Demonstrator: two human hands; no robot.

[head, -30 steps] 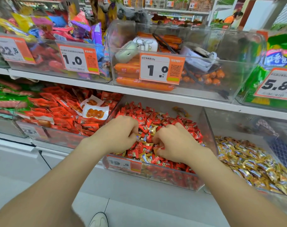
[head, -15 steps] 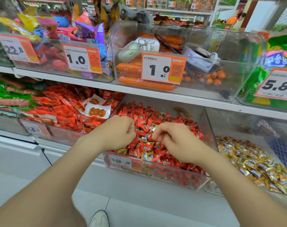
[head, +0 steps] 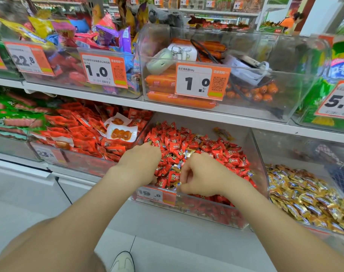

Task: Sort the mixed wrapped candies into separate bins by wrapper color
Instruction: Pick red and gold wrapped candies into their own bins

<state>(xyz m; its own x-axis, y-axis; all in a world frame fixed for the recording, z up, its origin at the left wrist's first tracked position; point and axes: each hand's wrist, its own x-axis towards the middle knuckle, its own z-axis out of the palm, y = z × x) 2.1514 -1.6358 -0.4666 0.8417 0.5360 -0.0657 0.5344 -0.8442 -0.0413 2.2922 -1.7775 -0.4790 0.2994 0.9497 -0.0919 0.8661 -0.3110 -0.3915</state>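
Picking strays from the red candies [head: 206, 148], your right hand [head: 203, 178] pinches a gold candy [head: 178, 183] by its thumb; your left hand [head: 140, 163] is curled into the pile, its hold hidden. Next, I'd judge: lift clear, then carry it to the gold bin [head: 284, 154] right of your hands.

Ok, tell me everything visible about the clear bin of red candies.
The clear plastic bin sits under the white shelf, heaped with red-wrapped candies and a few gold-wrapped ones mixed in. An orange price tag reading 19.8 is on its front wall. The left hand and right hand, fingers curled, rest in the pile.
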